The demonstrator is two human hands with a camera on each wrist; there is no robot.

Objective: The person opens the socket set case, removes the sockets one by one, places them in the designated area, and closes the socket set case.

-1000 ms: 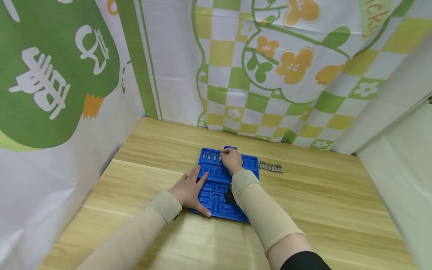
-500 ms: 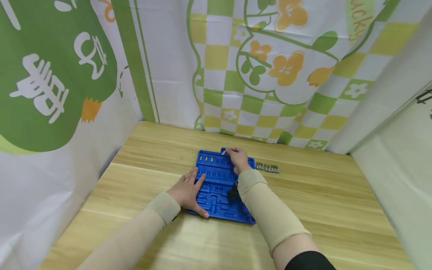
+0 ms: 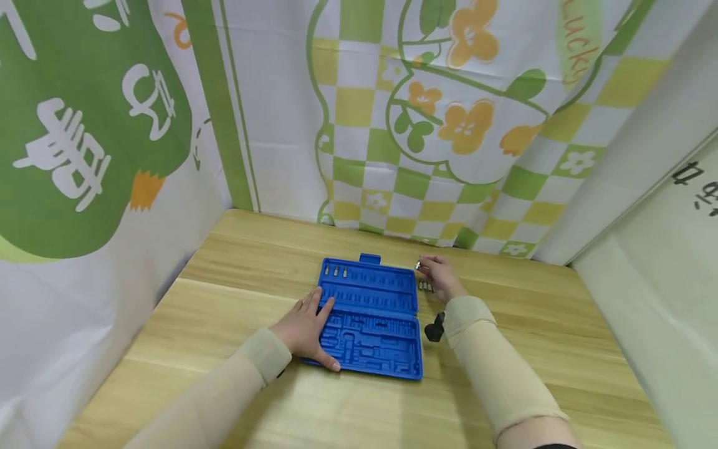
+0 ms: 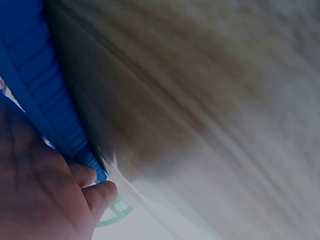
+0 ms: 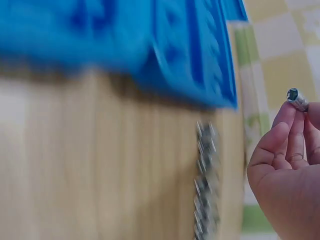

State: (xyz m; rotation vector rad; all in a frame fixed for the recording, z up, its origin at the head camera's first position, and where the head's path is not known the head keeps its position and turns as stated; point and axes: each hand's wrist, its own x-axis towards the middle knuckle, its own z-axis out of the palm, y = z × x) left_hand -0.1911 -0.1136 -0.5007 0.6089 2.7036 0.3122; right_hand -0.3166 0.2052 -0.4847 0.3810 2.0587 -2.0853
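My right hand (image 3: 440, 279) pinches a small silver socket bit (image 5: 298, 99) between thumb and fingertips, its hollow end showing in the right wrist view. It is raised just beyond the right edge of an opened blue plastic case (image 3: 367, 285). Three more socket bits (image 3: 336, 271) stand in the top left slots of that case. My left hand (image 3: 303, 330) lies spread over the case's left edge, fingers straight. Below the right hand, a row of several socket bits (image 5: 206, 180) lies on the table, partly hidden by the hand in the head view.
The case sits on a wooden table (image 3: 505, 349) with a latch tab (image 3: 370, 258) at its far edge. A patterned curtain (image 3: 359, 156) hangs behind the table, with white sheets on both sides. A black wrist device (image 3: 434, 329) sticks out from the right sleeve.
My right hand has lifted the fourth socket bit out of the case's top row and carried it right, past the case edge. My left hand stays on the case.
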